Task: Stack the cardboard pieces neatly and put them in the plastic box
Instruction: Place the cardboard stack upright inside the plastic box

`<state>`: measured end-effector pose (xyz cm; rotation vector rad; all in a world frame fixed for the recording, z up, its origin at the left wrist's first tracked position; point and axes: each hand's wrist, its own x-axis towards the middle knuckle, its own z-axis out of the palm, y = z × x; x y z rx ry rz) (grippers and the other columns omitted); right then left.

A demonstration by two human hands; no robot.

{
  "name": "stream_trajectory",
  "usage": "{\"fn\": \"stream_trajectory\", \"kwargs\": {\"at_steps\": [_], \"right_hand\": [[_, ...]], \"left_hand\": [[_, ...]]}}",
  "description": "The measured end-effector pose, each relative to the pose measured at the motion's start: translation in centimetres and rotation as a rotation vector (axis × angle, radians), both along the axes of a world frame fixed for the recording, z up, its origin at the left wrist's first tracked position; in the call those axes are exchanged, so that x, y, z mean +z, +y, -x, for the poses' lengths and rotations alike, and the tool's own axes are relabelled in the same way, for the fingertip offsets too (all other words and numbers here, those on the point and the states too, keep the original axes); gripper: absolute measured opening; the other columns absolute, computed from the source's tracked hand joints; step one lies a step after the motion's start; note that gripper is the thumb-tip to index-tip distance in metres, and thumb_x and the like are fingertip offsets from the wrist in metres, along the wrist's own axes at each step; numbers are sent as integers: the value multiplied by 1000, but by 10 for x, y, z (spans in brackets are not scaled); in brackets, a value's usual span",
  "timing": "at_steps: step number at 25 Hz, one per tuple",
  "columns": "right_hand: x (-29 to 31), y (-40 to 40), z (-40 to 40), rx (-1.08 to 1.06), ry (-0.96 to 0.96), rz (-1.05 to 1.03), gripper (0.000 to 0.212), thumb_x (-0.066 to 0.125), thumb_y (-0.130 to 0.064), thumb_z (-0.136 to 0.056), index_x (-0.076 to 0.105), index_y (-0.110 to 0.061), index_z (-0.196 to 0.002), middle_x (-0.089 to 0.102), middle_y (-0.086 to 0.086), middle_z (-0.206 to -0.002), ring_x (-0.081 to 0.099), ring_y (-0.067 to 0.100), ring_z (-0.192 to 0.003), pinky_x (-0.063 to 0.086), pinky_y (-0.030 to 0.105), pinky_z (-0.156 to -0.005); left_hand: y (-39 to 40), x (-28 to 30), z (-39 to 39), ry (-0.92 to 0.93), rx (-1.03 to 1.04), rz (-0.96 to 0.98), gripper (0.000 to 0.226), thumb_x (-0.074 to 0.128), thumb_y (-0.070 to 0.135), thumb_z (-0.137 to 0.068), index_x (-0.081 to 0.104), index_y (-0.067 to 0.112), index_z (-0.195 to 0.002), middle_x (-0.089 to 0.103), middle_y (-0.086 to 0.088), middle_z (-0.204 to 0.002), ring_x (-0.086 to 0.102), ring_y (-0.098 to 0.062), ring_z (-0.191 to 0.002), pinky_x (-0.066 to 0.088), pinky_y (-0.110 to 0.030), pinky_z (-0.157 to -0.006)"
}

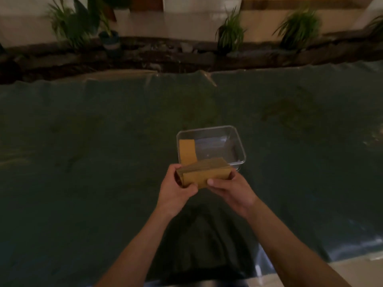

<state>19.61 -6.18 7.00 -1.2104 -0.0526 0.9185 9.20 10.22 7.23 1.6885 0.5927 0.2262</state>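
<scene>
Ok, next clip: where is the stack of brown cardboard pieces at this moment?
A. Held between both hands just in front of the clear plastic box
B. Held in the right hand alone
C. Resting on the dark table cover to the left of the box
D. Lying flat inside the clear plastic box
A: the stack of brown cardboard pieces is gripped by the left hand and right hand at the near edge of the clear plastic box, which already holds one cardboard piece.

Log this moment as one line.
both hands: left, right hold brown cardboard stack | above near edge of clear plastic box | one cardboard piece inside, left side
</scene>
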Motion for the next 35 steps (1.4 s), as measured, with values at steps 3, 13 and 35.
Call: {"fn": "stream_trajectory", "kwargs": {"at_steps": [3,13,35], "right_hand": [[29,6,0,-92,346,-303,55,68,-21,-89,50,-7,-138,55,24,-138,55,36,-125,45,46,-105],[57,-21,-50,-227,249,-215,64,85,-23,-69,60,-27,-127,69,16,-121,67,32,-109,55,51,-90],[30,-75,-156,109,-273,-54,73,88,-36,-63,54,-44,-126,61,4,-124,61,24,-114,57,42,-88]], "left_hand": [[-16,15,-15,-51,45,-235,51,77,32,-60,44,44,-97,63,15,-98,63,0,-87,52,-21,-75],[-88,27,-67,-147,-34,-495,57,77,40,-66,35,58,-100,43,33,-118,53,5,-107,52,-25,-86],[-129,16,-142,184,-197,172,83,93,36,-55,51,29,-126,65,6,-124,63,-11,-117,51,-34,-101]]}}
